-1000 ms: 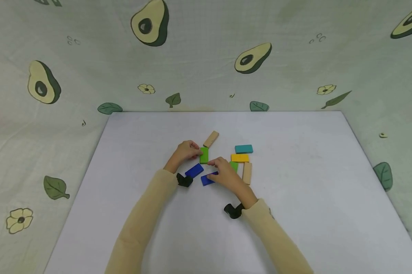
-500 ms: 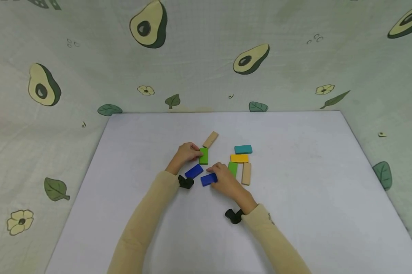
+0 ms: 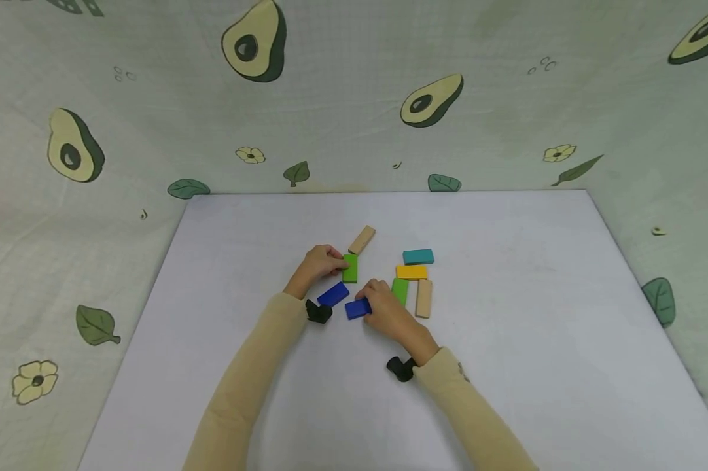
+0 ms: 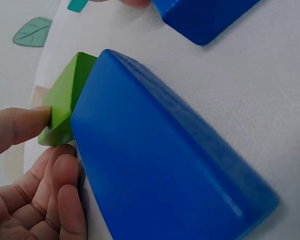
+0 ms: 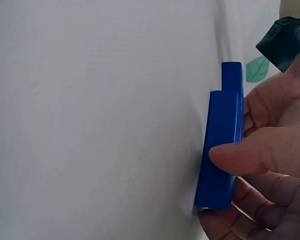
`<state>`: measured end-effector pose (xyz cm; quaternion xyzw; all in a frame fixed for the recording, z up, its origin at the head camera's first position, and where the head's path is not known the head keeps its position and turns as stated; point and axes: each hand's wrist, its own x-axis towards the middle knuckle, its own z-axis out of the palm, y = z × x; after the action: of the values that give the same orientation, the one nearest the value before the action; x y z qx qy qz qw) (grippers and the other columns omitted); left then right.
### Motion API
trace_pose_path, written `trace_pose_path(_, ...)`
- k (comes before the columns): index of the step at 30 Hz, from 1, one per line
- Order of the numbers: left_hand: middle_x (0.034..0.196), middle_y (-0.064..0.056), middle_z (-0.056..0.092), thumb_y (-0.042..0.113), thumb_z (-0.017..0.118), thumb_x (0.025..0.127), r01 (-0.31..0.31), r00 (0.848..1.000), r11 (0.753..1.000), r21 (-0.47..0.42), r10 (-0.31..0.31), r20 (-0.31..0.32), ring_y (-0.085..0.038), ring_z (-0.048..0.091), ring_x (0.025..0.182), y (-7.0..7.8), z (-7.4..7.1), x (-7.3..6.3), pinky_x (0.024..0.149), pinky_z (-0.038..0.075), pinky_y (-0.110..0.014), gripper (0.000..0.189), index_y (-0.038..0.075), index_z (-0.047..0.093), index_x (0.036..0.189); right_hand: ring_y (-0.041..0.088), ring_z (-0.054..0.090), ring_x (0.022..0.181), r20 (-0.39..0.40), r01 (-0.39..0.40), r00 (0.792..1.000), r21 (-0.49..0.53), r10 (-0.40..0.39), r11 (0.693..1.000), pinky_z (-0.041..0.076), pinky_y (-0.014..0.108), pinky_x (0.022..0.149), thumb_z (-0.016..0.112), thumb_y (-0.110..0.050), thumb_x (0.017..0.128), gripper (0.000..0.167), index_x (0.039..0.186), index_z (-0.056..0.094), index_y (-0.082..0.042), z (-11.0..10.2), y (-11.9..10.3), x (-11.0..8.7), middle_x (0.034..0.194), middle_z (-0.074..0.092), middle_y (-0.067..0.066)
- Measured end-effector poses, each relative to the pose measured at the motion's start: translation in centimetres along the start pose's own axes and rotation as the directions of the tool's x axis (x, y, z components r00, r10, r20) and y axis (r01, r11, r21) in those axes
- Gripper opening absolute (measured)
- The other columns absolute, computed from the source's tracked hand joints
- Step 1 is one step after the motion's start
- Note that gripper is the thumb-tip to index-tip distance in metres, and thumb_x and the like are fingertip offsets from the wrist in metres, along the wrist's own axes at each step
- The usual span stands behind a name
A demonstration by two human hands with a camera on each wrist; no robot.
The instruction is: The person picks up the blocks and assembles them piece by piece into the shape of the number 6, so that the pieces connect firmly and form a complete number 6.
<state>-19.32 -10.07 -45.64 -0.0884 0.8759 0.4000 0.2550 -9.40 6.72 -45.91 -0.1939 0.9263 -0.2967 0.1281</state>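
A smooth white tabletop [image 3: 507, 392] carries everything here, with a pale cloth printed with avocados [image 3: 342, 98] hanging behind it. Nearest is a small black wrist device [image 3: 401, 369] at the right wrist; swung low, it could snag or brush something. Just ahead, the right hand [image 3: 389, 314] grips a dark blue rectangular block [image 3: 356, 309], thumb on one face and fingers round the other side. A loose thumb could let the block twist, and the knuckles lie so close to a light green rectangular block [image 3: 400, 290], partly hidden behind them, that pulling back carelessly might knock it.

To the left, a second blue rectangular block [image 3: 333, 294] lies aslant between the left wrist and the other pieces; a dropped forearm would probably shove it out of line. Beyond it, the left hand [image 3: 317, 265] pinches a bright green rectangular block [image 3: 351, 269]. Too hard a squeeze could skew that one into the bare-wood block [image 3: 362, 240] just past its far end.

On the right, a plain wooden block [image 3: 424, 299] lies beside the light green one, with a yellow block [image 3: 411, 272] across their far ends and a teal block [image 3: 418, 256] beyond; one bump could disturb several together.
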Motion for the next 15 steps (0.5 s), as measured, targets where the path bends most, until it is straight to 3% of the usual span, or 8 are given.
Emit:
trace_pose_path(7,0.084,-0.004,0.062,0.025,0.071,0.081,0.006,1.0,1.0,-0.006,-0.006,0.002,-0.011,0.056,0.067,-0.19,-0.03,0.24,0.058,0.043,-0.019,0.032,0.006,0.059,0.105,0.024,0.046,0.1,-0.008,-0.016,1.0,0.041,0.017,0.999,0.044,0.036,0.089,0.067,0.003,0.077,0.032,0.108,0.061,0.0,-0.09,0.03,-0.35,0.106,0.054,0.01)
trace_pose_path(15,0.086,-0.005,0.063,0.025,0.071,0.081,0.01,1.0,1.0,-0.022,-0.01,-0.001,-0.012,0.057,0.068,-0.2,-0.06,0.18,0.059,0.043,-0.019,0.032,0.006,0.059,0.104,0.024,0.046,0.103,-0.036,-0.109,0.993,0.106,0.114,0.988,0.045,0.037,0.091,0.067,-0.003,0.08,0.032,0.111,0.06,-0.002,0.12,-0.12,-1.0,0.109,0.053,0.011)
